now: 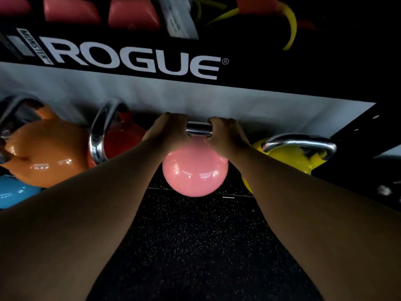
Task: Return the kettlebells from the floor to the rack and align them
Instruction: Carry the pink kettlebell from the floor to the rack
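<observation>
Our left hand (168,132) and right hand (225,135) grip one pink kettlebell (194,170) between one red kettlebell (123,137) and one yellow kettlebell (290,157).

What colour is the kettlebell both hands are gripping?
Pink kettlebell, chrome handle; head view.

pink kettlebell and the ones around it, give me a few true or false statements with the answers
1. Both hands grip the chrome handle of the pink kettlebell. True: the left hand and right hand hold it at either end.
2. A yellow kettlebell sits to the right of the pink one. True.
3. The kettlebell right next to the pink one on its left is blue. False: it is the red kettlebell; the blue kettlebell lies at the far left edge.
4. The rack beam above reads ROGUE. True.
5. The orange kettlebell is held in one hand. False: no hand touches it.
</observation>
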Available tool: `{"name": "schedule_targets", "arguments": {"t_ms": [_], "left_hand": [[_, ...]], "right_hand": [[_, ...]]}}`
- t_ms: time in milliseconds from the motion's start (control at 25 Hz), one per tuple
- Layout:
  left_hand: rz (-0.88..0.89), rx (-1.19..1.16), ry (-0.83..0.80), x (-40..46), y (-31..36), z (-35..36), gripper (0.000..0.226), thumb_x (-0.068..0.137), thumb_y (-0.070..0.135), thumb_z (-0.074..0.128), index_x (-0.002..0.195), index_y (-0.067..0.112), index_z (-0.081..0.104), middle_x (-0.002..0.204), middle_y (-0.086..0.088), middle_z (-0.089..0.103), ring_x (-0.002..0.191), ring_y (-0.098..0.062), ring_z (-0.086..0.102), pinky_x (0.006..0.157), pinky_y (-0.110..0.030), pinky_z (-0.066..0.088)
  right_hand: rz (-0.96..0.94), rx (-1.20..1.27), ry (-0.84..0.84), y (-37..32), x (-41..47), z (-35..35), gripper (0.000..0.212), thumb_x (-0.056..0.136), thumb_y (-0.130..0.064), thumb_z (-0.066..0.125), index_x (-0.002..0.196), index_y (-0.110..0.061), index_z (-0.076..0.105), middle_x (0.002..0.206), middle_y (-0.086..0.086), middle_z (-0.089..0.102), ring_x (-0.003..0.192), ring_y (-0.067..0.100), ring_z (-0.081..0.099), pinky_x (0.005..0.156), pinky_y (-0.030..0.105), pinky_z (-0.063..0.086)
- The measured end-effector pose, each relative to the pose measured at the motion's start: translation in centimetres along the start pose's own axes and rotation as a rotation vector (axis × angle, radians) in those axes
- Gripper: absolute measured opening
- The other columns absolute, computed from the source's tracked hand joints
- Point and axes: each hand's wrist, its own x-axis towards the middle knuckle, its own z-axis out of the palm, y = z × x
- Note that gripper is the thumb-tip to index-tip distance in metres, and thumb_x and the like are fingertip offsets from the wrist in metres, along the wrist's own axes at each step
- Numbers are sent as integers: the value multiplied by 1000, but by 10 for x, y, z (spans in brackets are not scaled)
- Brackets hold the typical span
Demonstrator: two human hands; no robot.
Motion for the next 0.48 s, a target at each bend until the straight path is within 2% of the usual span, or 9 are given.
{"name": "schedule_targets", "arguments": {"t_ms": [80, 160, 280, 360, 440, 480], "left_hand": [[-9, -43, -12, -3, 2, -5, 19, 72, 25, 64, 91, 25, 59, 85, -13, 71, 84, -39, 66, 68, -40, 51], [10, -92, -46, -8, 9, -15, 35, 72, 15, 66, 99, 25, 46, 94, -11, 67, 87, -37, 65, 69, -41, 52], [194, 73, -87, -22, 29, -29, 60, 68, 13, 69, 119, 25, 41, 115, -7, 55, 105, -31, 56, 79, -47, 51], [307, 199, -88, -34, 57, -33, 69, 67, 16, 69, 129, 21, 38, 127, -7, 47, 120, -32, 46, 90, -50, 47], [391, 295, -28, -47, 92, -33, 77, 67, 16, 68, 138, 16, 37, 140, -10, 39, 134, -34, 31, 106, -52, 34], [434, 341, 8, -52, 113, -33, 76, 68, 17, 66, 139, 12, 40, 142, -11, 41, 136, -35, 29, 109, -51, 29]], "right_hand": [[-24, -16, -14, -3, -3, -3, 27, 85, -22, 63, 110, -11, 61, 109, 17, 64, 105, 37, 58, 84, 41, 51], [-52, -64, -23, -5, -11, -10, 41, 85, -32, 67, 118, -14, 52, 119, 15, 54, 111, 35, 50, 86, 44, 48], [-62, -93, -5, 4, -38, -28, 55, 83, -38, 70, 127, -16, 45, 124, 15, 49, 115, 36, 48, 89, 48, 47], [-83, -71, 36, 27, -64, -48, 51, 86, -32, 66, 129, -13, 47, 124, 16, 51, 115, 37, 49, 89, 48, 47], [-135, -46, 67, 58, -95, -75, 40, 88, -25, 63, 123, -9, 55, 120, 16, 56, 112, 38, 52, 89, 45, 44], [-156, -47, 77, 75, -111, -88, 35, 88, -23, 63, 119, -8, 58, 119, 15, 58, 111, 36, 54, 90, 43, 43]]}}
